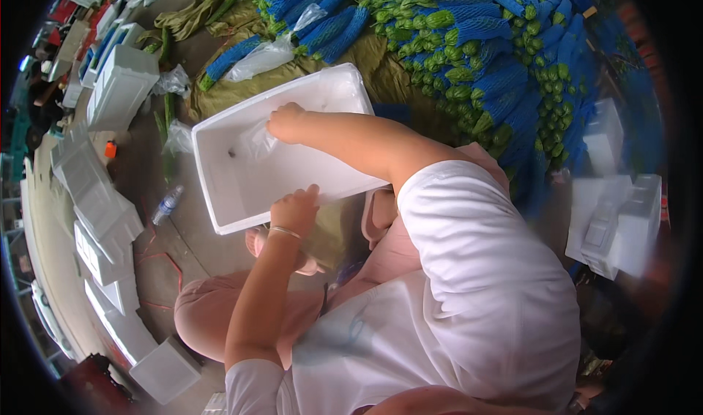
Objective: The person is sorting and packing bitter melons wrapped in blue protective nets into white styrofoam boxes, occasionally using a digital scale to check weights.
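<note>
A white foam box (293, 169) sits tilted in front of me, its open inside facing up toward me. My left hand (295, 213) has its fingers closed over the near rim of the box. Inside the box, my right hand (287, 122) is closed on a clear plastic bag (260, 141), which hangs crumpled against the inner wall. A small dark spot shows on the inner surface, left of the bag.
Blue net-wrapped green vegetables (454, 56) are piled far right. More net bundles lie on an olive cloth (242, 93). White foam boxes (102, 210) line the left; others (619, 221) stand right. A plastic bottle (168, 204) lies on the floor.
</note>
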The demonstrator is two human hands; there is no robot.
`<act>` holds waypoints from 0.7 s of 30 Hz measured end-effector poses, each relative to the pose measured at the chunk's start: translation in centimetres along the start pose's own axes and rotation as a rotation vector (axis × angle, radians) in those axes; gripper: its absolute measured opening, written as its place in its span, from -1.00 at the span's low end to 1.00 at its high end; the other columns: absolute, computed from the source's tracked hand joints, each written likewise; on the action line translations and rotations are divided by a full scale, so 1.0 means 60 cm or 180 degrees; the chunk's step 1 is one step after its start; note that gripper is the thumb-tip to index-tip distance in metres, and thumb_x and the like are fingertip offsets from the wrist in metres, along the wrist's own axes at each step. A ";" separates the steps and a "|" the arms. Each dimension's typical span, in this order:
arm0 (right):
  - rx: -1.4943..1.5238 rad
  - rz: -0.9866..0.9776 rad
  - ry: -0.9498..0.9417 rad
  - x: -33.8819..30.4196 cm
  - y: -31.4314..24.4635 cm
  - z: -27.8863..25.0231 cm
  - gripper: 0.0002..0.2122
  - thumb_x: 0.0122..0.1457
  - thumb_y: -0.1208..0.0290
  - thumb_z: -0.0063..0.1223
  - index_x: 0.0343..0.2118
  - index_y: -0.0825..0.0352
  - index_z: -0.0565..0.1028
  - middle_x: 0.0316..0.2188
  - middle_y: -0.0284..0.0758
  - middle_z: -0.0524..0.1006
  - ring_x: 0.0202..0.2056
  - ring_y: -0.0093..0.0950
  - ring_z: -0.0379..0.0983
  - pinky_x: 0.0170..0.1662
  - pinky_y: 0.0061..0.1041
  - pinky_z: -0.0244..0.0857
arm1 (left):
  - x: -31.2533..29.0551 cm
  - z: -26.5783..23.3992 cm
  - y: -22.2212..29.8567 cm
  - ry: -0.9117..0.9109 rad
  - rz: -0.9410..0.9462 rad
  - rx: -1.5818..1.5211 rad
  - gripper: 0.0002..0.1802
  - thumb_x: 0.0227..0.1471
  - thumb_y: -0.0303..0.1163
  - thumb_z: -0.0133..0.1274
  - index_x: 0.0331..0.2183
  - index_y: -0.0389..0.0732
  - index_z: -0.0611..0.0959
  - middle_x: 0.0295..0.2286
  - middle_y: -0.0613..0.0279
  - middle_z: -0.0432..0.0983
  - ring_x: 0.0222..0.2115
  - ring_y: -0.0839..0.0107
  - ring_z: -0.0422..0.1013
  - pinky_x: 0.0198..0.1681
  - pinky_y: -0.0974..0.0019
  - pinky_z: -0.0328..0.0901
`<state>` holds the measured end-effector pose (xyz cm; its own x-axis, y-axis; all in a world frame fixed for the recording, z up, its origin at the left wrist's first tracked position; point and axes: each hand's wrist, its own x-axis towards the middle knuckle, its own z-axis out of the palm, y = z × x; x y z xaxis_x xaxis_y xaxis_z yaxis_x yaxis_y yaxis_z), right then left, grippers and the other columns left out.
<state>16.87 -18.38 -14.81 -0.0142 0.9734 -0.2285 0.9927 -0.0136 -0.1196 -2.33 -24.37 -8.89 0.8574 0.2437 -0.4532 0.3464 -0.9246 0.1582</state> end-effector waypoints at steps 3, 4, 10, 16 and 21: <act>0.0072 -0.0489 0.0029 -0.044 -0.001 -0.158 -0.86 0.00 0.49 -0.12 -0.42 0.28 0.50 -0.44 -0.22 0.54 -0.37 -0.24 0.49 -0.34 -0.26 0.36 | -0.005 -0.005 0.001 0.0048 -0.0180 -0.0088 -0.69 -0.07 -0.27 0.07 -0.23 -0.03 0.42 -0.41 0.17 0.50 -0.37 0.11 0.47 -0.33 0.08 0.34; 0.0196 -0.0555 0.0365 -0.068 0.014 -0.193 -0.88 0.00 0.47 -0.13 -0.45 0.27 0.49 -0.46 -0.22 0.54 -0.39 -0.24 0.49 -0.35 -0.25 0.35 | -0.007 -0.005 0.001 0.0057 -0.0269 -0.0124 -0.70 -0.07 -0.26 0.07 -0.24 -0.04 0.43 -0.43 0.15 0.51 -0.37 0.10 0.47 -0.33 0.07 0.34; 0.2118 0.1368 0.1836 -0.295 0.246 -0.230 -0.61 0.19 0.04 -0.12 -0.51 0.32 0.48 -0.61 -0.36 0.49 -0.51 -0.51 0.46 -0.42 -0.50 0.31 | 0.004 -0.029 0.004 -0.0171 -0.0248 -0.0214 -0.74 0.02 -0.18 -0.10 -0.26 -0.10 0.45 -0.32 0.09 0.50 -0.31 0.10 0.45 -0.26 0.05 0.34; 0.4672 0.3645 0.2190 -0.447 0.399 -0.018 -0.30 0.00 -0.05 0.15 -0.01 0.48 0.22 -0.11 -0.09 0.38 -0.13 -0.36 0.41 -0.09 -0.40 0.35 | 0.015 -0.020 -0.009 -0.0118 -0.0021 -0.0479 -0.65 -0.04 -0.28 -0.02 -0.14 -0.07 0.49 -0.22 0.11 0.47 -0.18 0.13 0.39 -0.13 0.10 0.28; 0.7092 0.2846 0.4051 -0.351 0.449 0.023 -0.05 -0.08 0.00 0.26 0.16 0.54 -0.07 0.07 0.05 0.19 0.08 -0.19 0.22 0.12 -0.32 0.19 | 0.018 -0.009 -0.016 -0.0104 0.0031 -0.0603 -0.70 -0.11 -0.32 0.04 -0.22 -0.06 0.53 -0.28 0.14 0.50 -0.24 0.11 0.42 -0.18 0.10 0.30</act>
<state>43.78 -39.54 -14.57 0.8193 0.2783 -0.5013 -0.5725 0.4447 -0.6888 -1.52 -23.07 -9.03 0.8494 0.2226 -0.4786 0.4063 -0.8545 0.3237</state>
